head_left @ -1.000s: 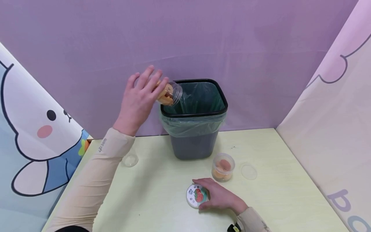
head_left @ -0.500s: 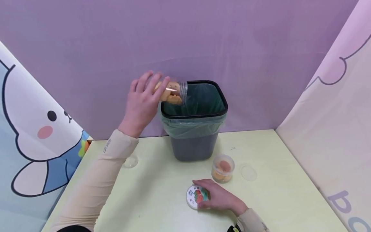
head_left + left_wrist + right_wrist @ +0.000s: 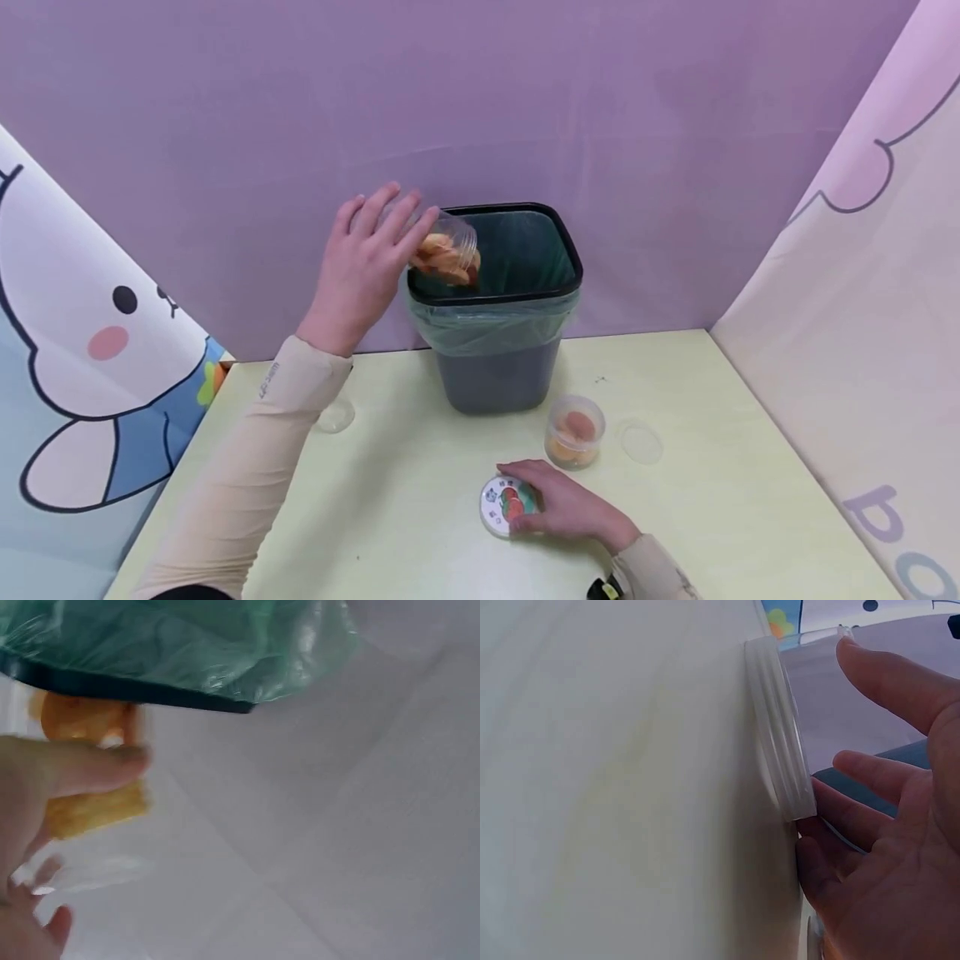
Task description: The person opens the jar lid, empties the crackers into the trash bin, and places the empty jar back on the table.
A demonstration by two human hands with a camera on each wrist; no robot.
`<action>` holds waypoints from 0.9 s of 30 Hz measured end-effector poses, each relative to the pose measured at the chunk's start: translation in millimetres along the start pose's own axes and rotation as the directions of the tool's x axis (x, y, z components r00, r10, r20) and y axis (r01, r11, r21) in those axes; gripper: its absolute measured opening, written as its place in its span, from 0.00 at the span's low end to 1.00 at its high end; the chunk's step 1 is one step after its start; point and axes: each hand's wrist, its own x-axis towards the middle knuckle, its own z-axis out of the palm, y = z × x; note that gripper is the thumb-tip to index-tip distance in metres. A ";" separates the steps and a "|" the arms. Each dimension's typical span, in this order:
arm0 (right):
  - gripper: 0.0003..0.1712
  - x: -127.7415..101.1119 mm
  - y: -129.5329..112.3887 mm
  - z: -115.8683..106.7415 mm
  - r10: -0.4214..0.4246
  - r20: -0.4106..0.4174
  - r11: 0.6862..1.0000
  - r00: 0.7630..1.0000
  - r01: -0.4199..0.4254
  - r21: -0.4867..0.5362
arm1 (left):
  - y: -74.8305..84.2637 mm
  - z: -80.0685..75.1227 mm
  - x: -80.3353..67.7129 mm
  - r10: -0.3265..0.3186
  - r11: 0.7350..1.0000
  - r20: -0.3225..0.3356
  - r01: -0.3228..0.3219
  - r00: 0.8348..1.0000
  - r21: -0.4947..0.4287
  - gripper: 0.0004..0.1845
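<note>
Facing purple cloth (image 3: 480,100) hanging behind a green-lined trash bin (image 3: 498,379), and working over a pale worktop (image 3: 720,500) stretching in front of the bin. Gripping a clear jar (image 3: 459,229) in the left hand (image 3: 365,258), wrapping fingers round its base end, and tipping it with its mouth over the left part of the bin's opening; apparently using the slope for bringing biscuit-like pieces (image 3: 442,254) toward the mouth. Curving the right hand (image 3: 566,506) round a fruit-printed screw lid (image 3: 498,504) in front of the bin, perhaps steadying it low; not being able to tell how firmly.

Seeing, just in front of the bin and to its right, a clear tub (image 3: 557,433) also holding biscuit-like pieces and crowding the right hand. Noticing a clear disc (image 3: 641,442) lying farther right of the bin, and a clear round piece (image 3: 337,415) to its left, partly hiding behind the left sleeve (image 3: 277,417). Meeting the bin's black rim (image 3: 495,298) just under the tipped jar as nearest obstacle, without being able to tell contact from a small gap.
</note>
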 end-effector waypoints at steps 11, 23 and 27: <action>0.42 1.6 0.0 -1.4 0.012 0.004 1.000 1.000 -0.012 0.003 | -6.6 -7.9 3.2 -0.008 1.000 -0.116 0.012 0.993 0.027 0.32; 0.39 1.9 0.1 -2.2 0.012 0.015 1.000 1.000 -0.012 -0.003 | -11.6 -11.4 -2.4 0.057 0.998 -0.050 -0.055 0.997 0.037 0.37; 0.37 2.6 0.6 -2.3 0.006 0.013 1.000 1.000 -0.006 -0.003 | -13.3 -13.8 -1.1 -0.005 1.000 -0.027 0.006 1.000 0.016 0.35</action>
